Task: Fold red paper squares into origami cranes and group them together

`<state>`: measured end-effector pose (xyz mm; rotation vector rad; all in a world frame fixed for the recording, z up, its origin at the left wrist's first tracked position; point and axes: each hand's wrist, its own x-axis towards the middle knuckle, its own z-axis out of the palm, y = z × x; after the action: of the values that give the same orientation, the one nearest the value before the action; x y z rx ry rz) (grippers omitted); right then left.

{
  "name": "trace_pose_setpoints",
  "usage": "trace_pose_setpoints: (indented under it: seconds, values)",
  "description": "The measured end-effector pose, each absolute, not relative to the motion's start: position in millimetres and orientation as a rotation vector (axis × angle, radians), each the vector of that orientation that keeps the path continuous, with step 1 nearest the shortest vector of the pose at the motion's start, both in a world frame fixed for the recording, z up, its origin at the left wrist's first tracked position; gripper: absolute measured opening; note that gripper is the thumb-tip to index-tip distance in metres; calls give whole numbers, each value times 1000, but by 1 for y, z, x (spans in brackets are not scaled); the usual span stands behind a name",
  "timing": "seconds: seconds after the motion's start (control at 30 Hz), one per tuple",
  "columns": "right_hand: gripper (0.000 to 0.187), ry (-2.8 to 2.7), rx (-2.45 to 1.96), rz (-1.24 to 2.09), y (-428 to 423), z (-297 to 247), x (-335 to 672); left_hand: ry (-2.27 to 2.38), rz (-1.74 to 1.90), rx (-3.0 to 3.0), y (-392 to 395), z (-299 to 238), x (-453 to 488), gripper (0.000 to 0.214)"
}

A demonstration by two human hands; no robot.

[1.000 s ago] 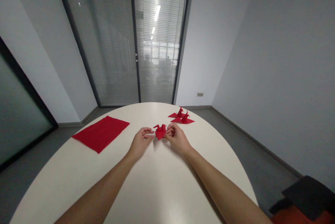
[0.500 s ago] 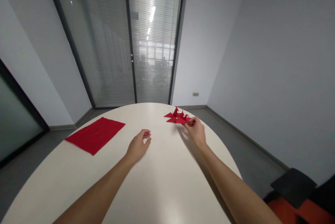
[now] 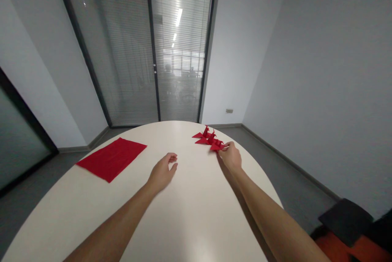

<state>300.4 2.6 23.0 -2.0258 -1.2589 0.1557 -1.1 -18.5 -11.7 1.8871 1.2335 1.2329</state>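
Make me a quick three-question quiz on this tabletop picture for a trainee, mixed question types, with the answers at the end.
1. Which hand touches the frontmost red paper crane? A) left; B) right; C) neither.
2. True or false: the left hand is touching the red sheet.
3. Fill in: counting that frontmost one, ___ red paper cranes are grouped near the far edge of the table.

Key:
1. B, the right hand.
2. False; a gap shows between them.
3. Three.
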Motion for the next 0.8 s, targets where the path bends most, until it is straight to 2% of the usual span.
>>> trace_pose_setpoints:
  seconds: [0.17,0.5,0.8]
  values:
    - [38,-1167,-2193,160,9,25,295,1265,1194,1942,-16,-14,-2,25]
    - [32,-1176,-2144,154,6,22,285,1278,1201,1960,-16,-13,-2,24]
    - [37,-1171,-2120,155,10,24,285,1310,1162,1977,-18,-10,0,25]
